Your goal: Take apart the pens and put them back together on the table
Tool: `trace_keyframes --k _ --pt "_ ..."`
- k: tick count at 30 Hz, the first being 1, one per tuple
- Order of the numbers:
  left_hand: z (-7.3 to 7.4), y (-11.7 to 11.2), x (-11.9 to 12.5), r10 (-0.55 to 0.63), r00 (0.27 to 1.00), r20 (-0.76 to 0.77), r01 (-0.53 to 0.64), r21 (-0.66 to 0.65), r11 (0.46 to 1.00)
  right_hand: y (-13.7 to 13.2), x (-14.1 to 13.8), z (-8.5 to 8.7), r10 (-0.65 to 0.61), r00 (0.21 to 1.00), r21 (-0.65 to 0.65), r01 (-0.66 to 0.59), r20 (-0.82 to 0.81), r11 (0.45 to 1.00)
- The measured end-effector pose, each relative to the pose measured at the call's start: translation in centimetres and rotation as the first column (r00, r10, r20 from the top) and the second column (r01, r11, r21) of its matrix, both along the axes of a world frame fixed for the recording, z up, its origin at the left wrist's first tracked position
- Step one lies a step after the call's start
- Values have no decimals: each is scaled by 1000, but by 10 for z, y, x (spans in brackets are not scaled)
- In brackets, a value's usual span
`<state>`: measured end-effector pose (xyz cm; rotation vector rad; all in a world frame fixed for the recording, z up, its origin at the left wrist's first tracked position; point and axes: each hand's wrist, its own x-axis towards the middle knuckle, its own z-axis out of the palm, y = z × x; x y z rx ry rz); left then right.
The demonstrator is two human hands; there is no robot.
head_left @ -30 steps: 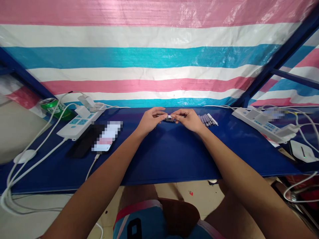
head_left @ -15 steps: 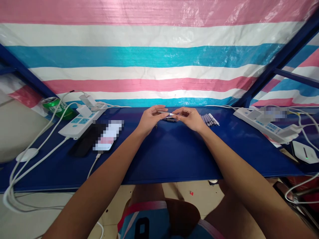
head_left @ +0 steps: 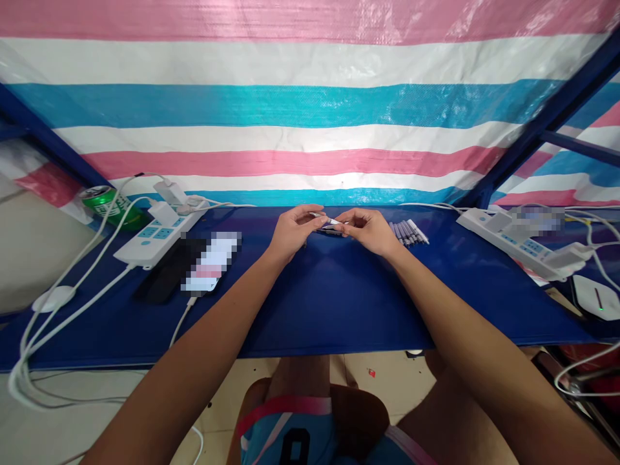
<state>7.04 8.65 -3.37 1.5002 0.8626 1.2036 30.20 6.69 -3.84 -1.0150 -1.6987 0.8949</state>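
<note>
A green can (head_left: 99,206) is stood near a white power strip (head_left: 155,237) on the blue table (head_left: 329,303). The left hand (head_left: 292,232) is half closed. A small white piece (head_left: 330,222) is pinched between its fingers and those of the half-closed right hand (head_left: 368,231), just over the table. A row of thin purple sticks (head_left: 408,232) is laid just beside the right hand.

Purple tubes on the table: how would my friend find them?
Find the dark blue table. Look just past the person's right hand, toward the white power strip. The tubes lie side by side in a bunch, pale purple with white tips.
</note>
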Motion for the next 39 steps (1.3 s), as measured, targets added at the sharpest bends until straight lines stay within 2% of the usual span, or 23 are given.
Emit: trace_keyframes --k 5,12,19,25,30,34,39 --pt "5 -6 4 -14 998 61 12 30 999 0 1 3 18 999 -21 -19 -48 1000" --pt "-4 -4 7 -26 999 33 29 -88 996 -5 -5 7 46 999 -18 -46 -9 999" --pt "-4 -2 4 -81 997 -10 81 -3 997 -11 -4 14 38 999 -67 -39 -15 997" --pt "-1 -2 4 -24 981 -190 38 71 997 -12 -3 15 14 997 -61 -19 -80 998" --pt "3 -3 2 -26 985 -170 46 119 992 -10 1 14 35 994 -51 -40 -100 998" --pt "7 -4 2 -39 988 -152 55 106 993 -10 4 15 16 996 -63 -21 -87 998" --pt "8 -4 -1 -67 946 -316 95 75 993 -9 3 11 -16 992 -61 8 -129 998"
